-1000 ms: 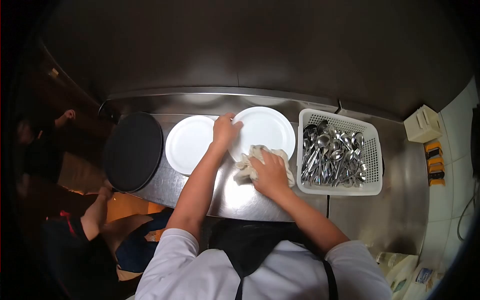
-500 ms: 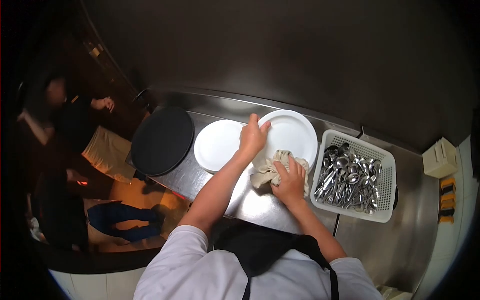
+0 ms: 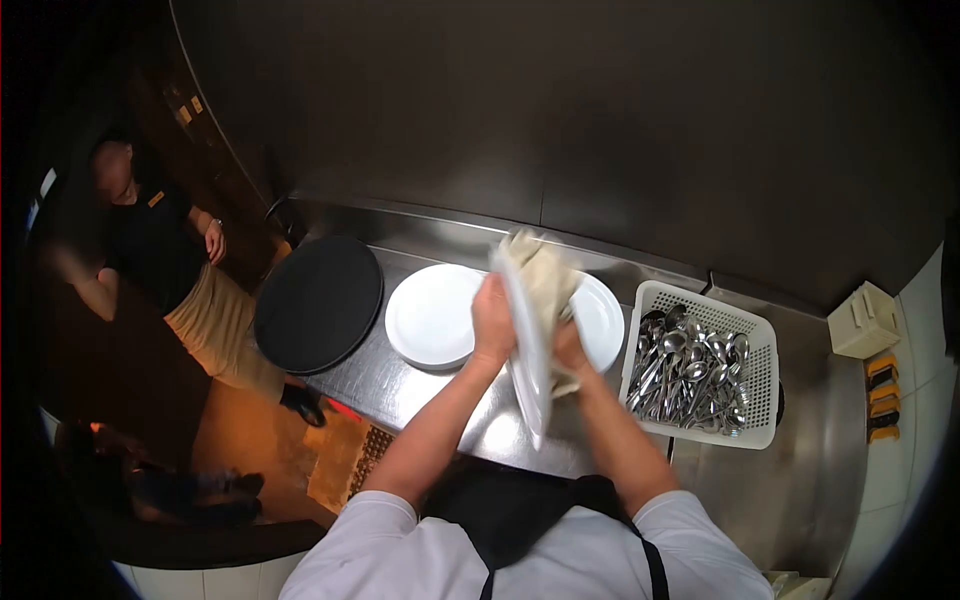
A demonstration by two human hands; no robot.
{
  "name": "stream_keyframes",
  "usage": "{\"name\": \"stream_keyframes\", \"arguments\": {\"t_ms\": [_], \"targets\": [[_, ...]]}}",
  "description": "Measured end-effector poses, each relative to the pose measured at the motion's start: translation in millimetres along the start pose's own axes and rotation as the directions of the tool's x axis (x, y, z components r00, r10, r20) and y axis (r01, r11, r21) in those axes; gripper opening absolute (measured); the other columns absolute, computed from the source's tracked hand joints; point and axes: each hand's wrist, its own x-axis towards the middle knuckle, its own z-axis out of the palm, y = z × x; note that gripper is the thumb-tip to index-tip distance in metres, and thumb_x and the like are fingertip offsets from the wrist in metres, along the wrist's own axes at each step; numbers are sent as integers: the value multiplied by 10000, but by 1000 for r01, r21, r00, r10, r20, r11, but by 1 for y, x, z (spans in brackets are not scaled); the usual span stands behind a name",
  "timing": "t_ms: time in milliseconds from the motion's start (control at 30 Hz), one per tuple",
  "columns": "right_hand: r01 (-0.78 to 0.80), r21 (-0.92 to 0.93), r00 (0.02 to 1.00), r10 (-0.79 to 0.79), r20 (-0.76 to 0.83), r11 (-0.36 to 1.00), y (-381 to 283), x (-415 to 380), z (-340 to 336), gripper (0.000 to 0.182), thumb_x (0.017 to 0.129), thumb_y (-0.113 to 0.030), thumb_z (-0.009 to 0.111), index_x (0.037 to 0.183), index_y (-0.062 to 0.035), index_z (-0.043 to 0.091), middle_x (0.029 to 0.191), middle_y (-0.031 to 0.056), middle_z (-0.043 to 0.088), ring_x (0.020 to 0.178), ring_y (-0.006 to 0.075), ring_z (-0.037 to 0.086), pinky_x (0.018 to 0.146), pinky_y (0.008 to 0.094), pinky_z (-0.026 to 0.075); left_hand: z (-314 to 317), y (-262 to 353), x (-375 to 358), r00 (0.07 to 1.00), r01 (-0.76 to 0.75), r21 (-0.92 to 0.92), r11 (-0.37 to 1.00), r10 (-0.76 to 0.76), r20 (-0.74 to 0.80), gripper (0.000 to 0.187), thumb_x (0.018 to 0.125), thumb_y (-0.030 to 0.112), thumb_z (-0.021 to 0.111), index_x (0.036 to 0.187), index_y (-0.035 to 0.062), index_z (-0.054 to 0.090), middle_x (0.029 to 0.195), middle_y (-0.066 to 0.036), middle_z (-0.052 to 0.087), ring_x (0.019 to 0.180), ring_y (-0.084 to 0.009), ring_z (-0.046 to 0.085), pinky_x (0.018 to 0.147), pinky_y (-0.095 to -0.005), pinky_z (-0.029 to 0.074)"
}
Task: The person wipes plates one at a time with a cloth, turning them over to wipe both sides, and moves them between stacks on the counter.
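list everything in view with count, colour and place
counter: 1, steel grey, mid to right
held plate: 1, white, tipped up over the counter
cloth: 1, cream, against the held plate
round tray: at least 1, black, counter's left end
stacked plates: count unclear, white, right of the round tray
basket: 1, white, right side
counter plate: at least 1, white, left of the basket
cutlery: many, silver, inside the basket
box: 1, cream, far right
wall items: a few, yellow and black, below the box
co-worker: 1, black top, left
left hand: 1, bare, gripping the held plate
right hand: 1, bare, at the cloth
apron: 1, black, bottom
sleeves: 2, white, bottom
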Motion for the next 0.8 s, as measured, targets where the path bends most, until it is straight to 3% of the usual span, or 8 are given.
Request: {"name": "stream_keyframes", "arguments": {"t_ms": [133, 300, 333, 400, 467, 600, 700, 800], "targets": [[-69, 756, 997, 70, 31, 651, -104, -70, 34, 624, 847, -234, 705, 1394, 4, 521, 1452, 210, 487, 1401, 359, 408, 1165, 440, 324, -42, -5, 31, 952, 296, -513, 806, -207, 224, 411, 1049, 377, 482, 906, 3, 572, 756, -128, 602, 707, -251, 543, 701, -392, 464], [516, 142, 847, -528, 59, 845, -204, 27, -38, 638, 731, -276, 784, 1324, -92, 637, 1366, 246, 554, 1270, 393, 539, 1142, 442, 347, -24, -2, 15, 820, 548, -637, 542, -200, 536, 403, 1048, 371, 486, 878, 14, 562, 726, -113, 584, 680, -223, 527, 668, -383, 453], [463, 165, 884, -466, -20, 871, -183, 46, -28, 612, 782, -263, 778, 1337, -77, 600, 1381, 146, 558, 1253, 338, 518, 1089, 424, 404, -12, -1, 11, 828, 537, -645, 544, -192, 527, 402, 1048, 370, 486, 872, 16, 560, 719, -110, 580, 675, -218, 524, 661, -382, 451], [-200, 643, 980, 167, 112, 739, -105, 22, 4, 673, 838, -261, 746, 1438, -100, 488, 1454, 99, 496, 1291, 263, 505, 1092, 381, 413, -5, 0, 10, 829, 533, -656, 534, -176, 530, 400, 1047, 368, 488, 860, 20, 556, 707, -103, 573, 664, -207, 518, 647, -378, 447], [-302, 755, 940, 313, 135, 582, -76, -26, 35, 745, 859, -279, 724, 1500, -92, 393, 1533, 106, 395, 1356, 256, 462, 1125, 376, 378, -17, 1, 24, 807, 562, -651, 511, -168, 565, 399, 1047, 365, 489, 849, 25, 552, 695, -97, 565, 653, -195, 511, 634, -375, 443], [363, 249, 932, -349, -99, 898, -198, -19, 13, 754, 797, -377, 771, 1432, -77, 498, 1488, 200, 424, 1378, 345, 437, 1156, 435, 334, -29, 7, 30, 822, 541, -625, 563, -199, 533, 397, 1046, 361, 493, 826, 34, 544, 670, -85, 550, 632, -173, 499, 607, -368, 435], [496, -16, 868, -496, -34, 868, -201, 48, -19, 737, 788, -486, 779, 1367, -74, 585, 1376, 201, 562, 1319, 363, 498, 1125, 461, 380, -14, 27, 36, 921, 362, -555, 749, -193, 339, 398, 1045, 357, 495, 809, 40, 538, 652, -76, 539, 615, -157, 489, 587, -363, 428], [-223, 588, 970, 238, 53, 777, -95, 27, 24, 634, 831, -398, 746, 1334, -54, 572, 1261, 146, 628, 1227, 295, 554, 1059, 411, 437, -7, 46, 57, 993, 96, -283, 954, -72, 93, 399, 1045, 354, 497, 792, 47, 532, 634, -67, 528, 599, -140, 480, 567, -358, 422]]}}
